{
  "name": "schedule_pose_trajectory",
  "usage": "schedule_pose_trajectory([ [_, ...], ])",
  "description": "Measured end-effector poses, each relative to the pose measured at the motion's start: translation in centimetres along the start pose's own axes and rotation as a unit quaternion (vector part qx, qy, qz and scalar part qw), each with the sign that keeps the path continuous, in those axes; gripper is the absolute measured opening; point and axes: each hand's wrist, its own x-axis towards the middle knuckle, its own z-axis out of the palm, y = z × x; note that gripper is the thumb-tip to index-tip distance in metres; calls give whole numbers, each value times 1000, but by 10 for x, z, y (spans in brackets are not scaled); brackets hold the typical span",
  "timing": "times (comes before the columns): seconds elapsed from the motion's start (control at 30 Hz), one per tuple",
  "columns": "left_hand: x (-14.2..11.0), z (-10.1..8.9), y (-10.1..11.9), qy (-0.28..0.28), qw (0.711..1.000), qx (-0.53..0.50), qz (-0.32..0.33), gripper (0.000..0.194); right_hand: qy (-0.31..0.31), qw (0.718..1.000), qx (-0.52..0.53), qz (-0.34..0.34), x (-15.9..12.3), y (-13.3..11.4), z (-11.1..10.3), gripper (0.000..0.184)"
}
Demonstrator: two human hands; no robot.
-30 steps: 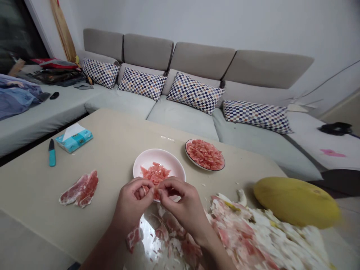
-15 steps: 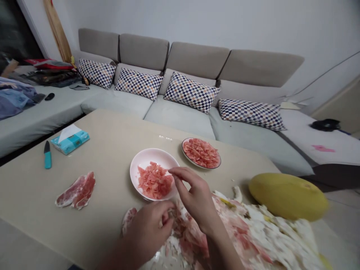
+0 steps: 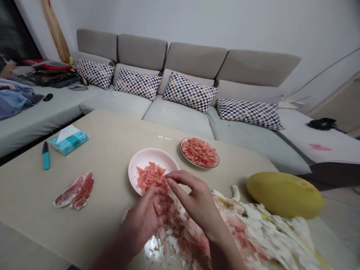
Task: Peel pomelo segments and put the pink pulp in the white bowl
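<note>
My right hand reaches over the near right rim of the white bowl, thumb and forefinger pinched at the edge of the peeled pomelo pulp inside. A bit of pulp shows at its fingertips. Below the bowl, my left hand is turned partly palm up, its fingers apart and blurred. Under and beside both hands spread pomelo membranes and peel scraps. To the left on the table lie unpeeled pomelo segments, pink with white skin.
A dark-rimmed plate heaped with pomelo pulp stands behind the bowl. A whole yellow pomelo sits at the right. On the left are a teal-handled knife and a tissue pack. A sofa with checked cushions lines the far side.
My left hand has opened from a closed curl and turned its palm upward, rising toward the bowl. My right fingertips have moved slightly down and left, to the pulp.
</note>
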Motion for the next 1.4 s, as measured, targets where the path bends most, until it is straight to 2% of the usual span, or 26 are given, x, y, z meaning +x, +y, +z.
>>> schedule_pose_trajectory([
  [0.1, 1, -1, 16, -2, 993, -116, 26, 36, -49, 998, 7, -24, -4, -8, 2, 14],
  [0.2, 0, 1, 23, 25, 988, -146, 50, 34, -91, 994, -20, -54, -8, -11, 13, 18],
  [0.37, -5, 1, 25, 43, 985, -153, 65, 37, -75, 992, -63, -83, -9, -6, 31, 12],
  [0.47, -8, -1, 26, 30, 988, -140, 61, 39, -72, 996, -27, -40, -6, -5, 29, 9],
  [0.57, -9, -5, 25, 20, 995, -76, 63, 33, -62, 997, 37, 2, -2, -6, 23, 8],
  [0.67, -6, -11, 22, 61, 991, 24, 116, 28, -57, 994, 90, 22, 1, -6, 20, 8],
  [0.77, -2, -16, 21, 94, 973, 106, 181, 17, -73, 990, 113, 36, 3, -5, 20, 10],
  [0.93, -1, -16, 24, 146, 949, 205, 191, 14, -100, 986, 115, 69, 2, -1, 21, 8],
  [1.03, -1, -16, 23, 146, 948, 213, 188, 13, -119, 981, 120, 95, 1, 2, 23, 8],
  [1.13, 1, -19, 23, 139, 953, 201, 181, 14, -123, 975, 145, 116, 3, 5, 25, 15],
  [1.4, 0, -18, 29, 134, 977, 92, 138, 23, -119, 936, 276, 185, 9, 13, 30, 26],
])
